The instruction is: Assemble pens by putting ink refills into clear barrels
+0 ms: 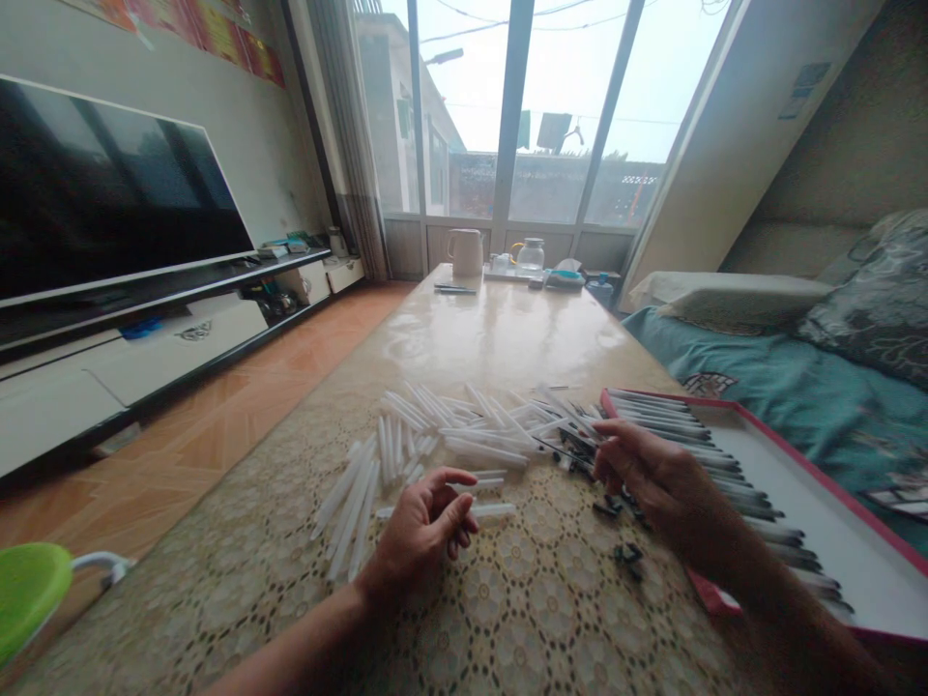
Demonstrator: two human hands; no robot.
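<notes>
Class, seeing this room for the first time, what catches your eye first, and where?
White tubes scattered over the table near the left hand stand out first. At right, a red-rimmed tray by the right hand holds a row of dark-ended sticks. A dark television spans the left.

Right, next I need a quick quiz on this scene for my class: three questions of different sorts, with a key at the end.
1. True or false: The white tubes all lie parallel in one neat row.

2. Multiple choice: Which of these is nearest to the right hand?
A) the green seat
B) the small dark pieces
C) the glass jug

3. Fill in the gap: Slim grey sticks lie side by side inside the ____.

Key:
1. False; they lie loosely, at several different angles.
2. B
3. red-rimmed box
</notes>
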